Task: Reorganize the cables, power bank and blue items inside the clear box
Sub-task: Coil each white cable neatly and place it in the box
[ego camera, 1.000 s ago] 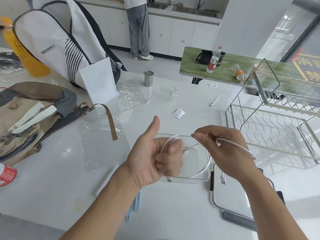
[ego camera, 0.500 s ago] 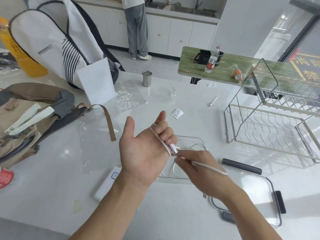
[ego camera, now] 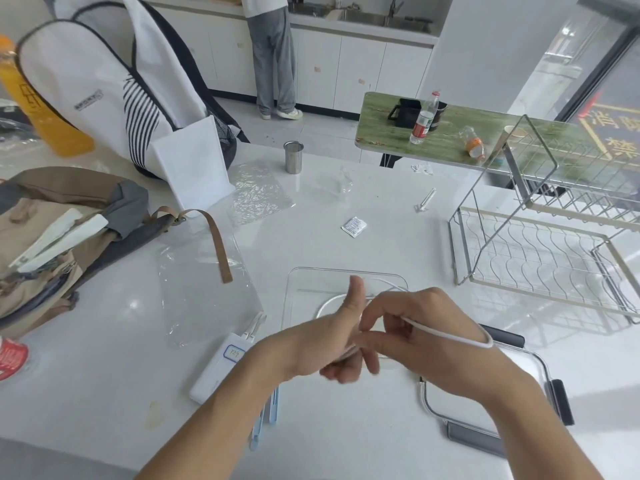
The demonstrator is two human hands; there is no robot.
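Cable (ego camera: 446, 332), thin and white, runs looped between my two hands above the clear box (ego camera: 294, 289): my left hand (ego camera: 322, 341) has its fingers curled round the strands with thumb up, my right hand (ego camera: 426, 337) pinches it and a loop hangs over the wrist. White power bank (ego camera: 218, 372) lies just left of the box with blue items (ego camera: 263, 420) beside it, box lid (ego camera: 519, 403) to the right. Surface is a white table (ego camera: 104, 393) with backpacks (ego camera: 62, 237), a wire rack (ego camera: 540, 258) and a steel cup (ego camera: 293, 156); kitchen cabinets behind.
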